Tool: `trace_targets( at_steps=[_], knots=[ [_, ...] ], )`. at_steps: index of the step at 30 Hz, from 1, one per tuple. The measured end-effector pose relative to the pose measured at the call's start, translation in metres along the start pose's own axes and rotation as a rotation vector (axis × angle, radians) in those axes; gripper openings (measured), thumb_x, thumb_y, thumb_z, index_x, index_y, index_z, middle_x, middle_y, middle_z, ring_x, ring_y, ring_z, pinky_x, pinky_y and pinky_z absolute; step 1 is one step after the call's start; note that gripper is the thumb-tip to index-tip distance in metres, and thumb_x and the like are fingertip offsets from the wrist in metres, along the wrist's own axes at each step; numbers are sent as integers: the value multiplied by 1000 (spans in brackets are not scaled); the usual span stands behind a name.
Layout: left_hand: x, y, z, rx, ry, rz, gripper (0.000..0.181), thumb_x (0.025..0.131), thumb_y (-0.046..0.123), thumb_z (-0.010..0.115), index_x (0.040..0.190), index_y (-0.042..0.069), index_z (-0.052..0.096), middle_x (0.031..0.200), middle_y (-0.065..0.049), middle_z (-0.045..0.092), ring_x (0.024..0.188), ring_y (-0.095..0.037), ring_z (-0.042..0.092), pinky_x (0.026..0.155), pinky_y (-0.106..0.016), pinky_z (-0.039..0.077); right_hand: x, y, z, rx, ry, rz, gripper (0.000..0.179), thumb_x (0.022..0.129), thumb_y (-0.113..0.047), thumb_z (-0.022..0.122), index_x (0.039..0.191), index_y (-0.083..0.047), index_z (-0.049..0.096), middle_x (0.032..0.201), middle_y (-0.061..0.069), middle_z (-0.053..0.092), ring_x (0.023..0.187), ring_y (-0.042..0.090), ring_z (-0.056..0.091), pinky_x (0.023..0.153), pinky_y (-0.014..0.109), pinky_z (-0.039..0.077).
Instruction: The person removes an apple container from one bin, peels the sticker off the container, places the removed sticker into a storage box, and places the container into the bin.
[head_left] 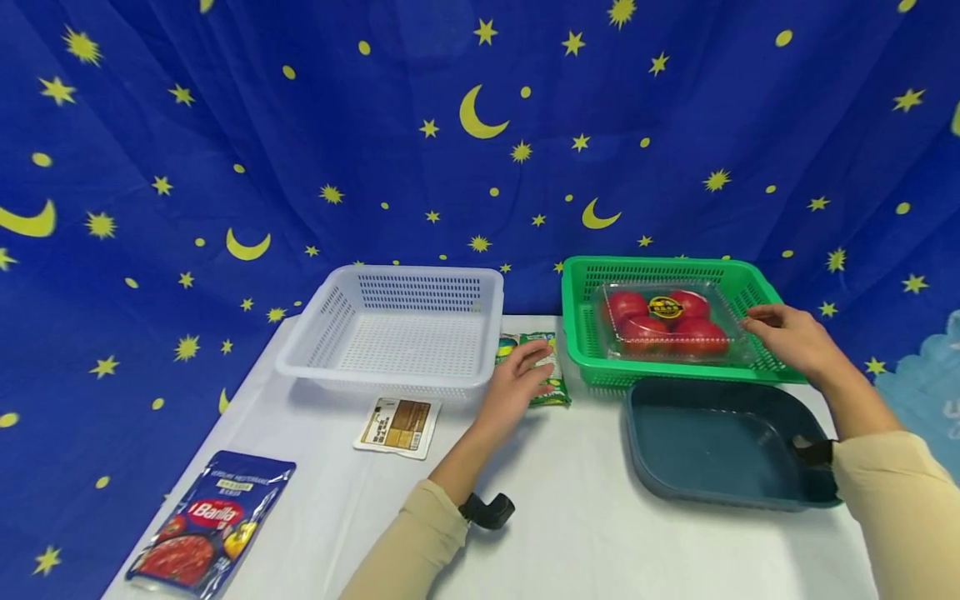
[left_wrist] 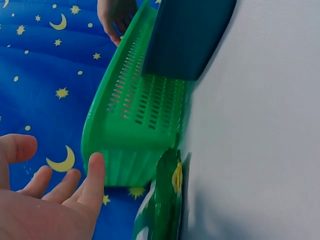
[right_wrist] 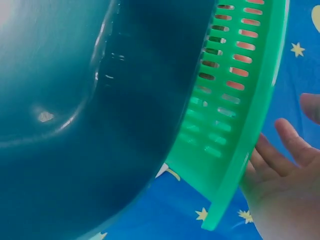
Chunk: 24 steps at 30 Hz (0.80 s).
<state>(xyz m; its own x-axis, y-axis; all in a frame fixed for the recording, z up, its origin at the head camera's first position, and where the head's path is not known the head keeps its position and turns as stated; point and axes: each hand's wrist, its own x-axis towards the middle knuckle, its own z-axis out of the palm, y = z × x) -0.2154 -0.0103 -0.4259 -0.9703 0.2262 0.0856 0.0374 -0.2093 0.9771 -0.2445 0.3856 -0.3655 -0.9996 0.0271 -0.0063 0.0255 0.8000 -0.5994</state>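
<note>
My left hand (head_left: 517,383) hovers over a green packet (head_left: 557,385) lying between the two baskets, its fingers loosely spread and holding nothing. The left wrist view shows the same packet (left_wrist: 167,200) below the hand, beside the green basket (left_wrist: 132,135). At the right end of the green basket (head_left: 592,373), my right hand (head_left: 791,333) reaches over the rim with relaxed fingers. Its fingertips are near a clear plastic box of tomatoes (head_left: 697,333) inside the basket; whether they touch it I cannot tell. In the right wrist view the right hand (right_wrist: 285,185) is partly behind the rim.
A white basket (head_left: 491,333) stands at the back left, with a small flat packet (head_left: 397,427) in front. The blue Barilla sauce pouch (head_left: 213,525) lies at the front left. In front of the green basket sits a dark teal tub (head_left: 720,442). A star-patterned curtain hangs behind.
</note>
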Motion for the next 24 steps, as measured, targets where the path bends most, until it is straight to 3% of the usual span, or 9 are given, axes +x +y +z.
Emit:
trace_targets(
  at_steps=[7, 17, 24],
  knots=[
    [15, -6, 14, -32, 41, -32, 43, 92, 12, 61, 133, 14, 53, 130, -5, 58, 106, -22, 62, 88, -45, 51, 6, 3, 5, -18, -43, 44, 72, 101, -48, 35, 138, 14, 31, 131, 43, 35, 116, 57, 37, 88, 68, 37],
    [24, -17, 28, -21, 41, -60, 50, 92, 12, 61, 140, 16, 48, 137, -9, 51, 114, -23, 57, 89, -43, 51, 13, 13, 8, -53, -160, 88, 82, 99, -55, 34, 138, 17, 24, 130, 45, 30, 113, 57, 39, 82, 60, 45],
    [26, -22, 36, -62, 65, -70, 56, 88, 9, 63, 141, 23, 49, 139, -13, 49, 110, -31, 60, 83, -37, 54, 18, 10, 8, -144, -235, 45, 85, 100, -54, 24, 135, 23, 24, 131, 47, 26, 117, 62, 31, 90, 69, 35]
  ],
)
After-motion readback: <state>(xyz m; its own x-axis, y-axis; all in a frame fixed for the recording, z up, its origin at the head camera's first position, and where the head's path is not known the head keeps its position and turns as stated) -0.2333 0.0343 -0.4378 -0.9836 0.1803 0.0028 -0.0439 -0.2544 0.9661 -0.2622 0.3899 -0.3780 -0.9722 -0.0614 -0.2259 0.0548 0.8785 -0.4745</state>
